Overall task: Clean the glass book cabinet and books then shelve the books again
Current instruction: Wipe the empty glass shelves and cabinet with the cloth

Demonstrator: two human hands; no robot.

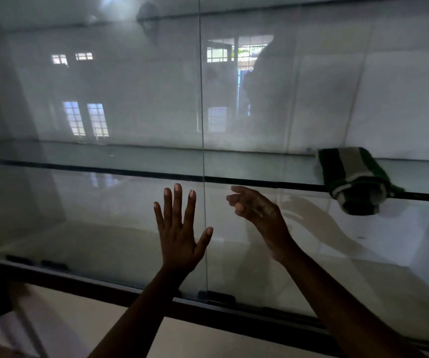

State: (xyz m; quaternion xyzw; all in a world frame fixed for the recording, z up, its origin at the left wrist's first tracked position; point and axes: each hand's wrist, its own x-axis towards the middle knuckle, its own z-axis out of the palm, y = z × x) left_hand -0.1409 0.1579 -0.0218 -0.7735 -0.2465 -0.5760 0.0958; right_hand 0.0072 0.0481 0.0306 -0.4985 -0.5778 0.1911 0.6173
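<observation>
The glass cabinet fills the view, with a sliding glass door [92,202] on the left whose vertical edge [204,151] runs down the middle. My left hand [179,228] lies flat on that pane with fingers spread, just left of the edge. My right hand [257,210] reaches past the edge into the open side, fingers relaxed and holding nothing. A green and grey striped cloth [355,179] lies on the glass shelf [259,166] at the right, drooping over its front edge. No books are in view.
A dark bottom frame rail [130,290] with small black guides runs across the cabinet's base. The white bottom board [311,267] lies below the shelf. Reflections of windows show in the glass. Pale floor lies in front.
</observation>
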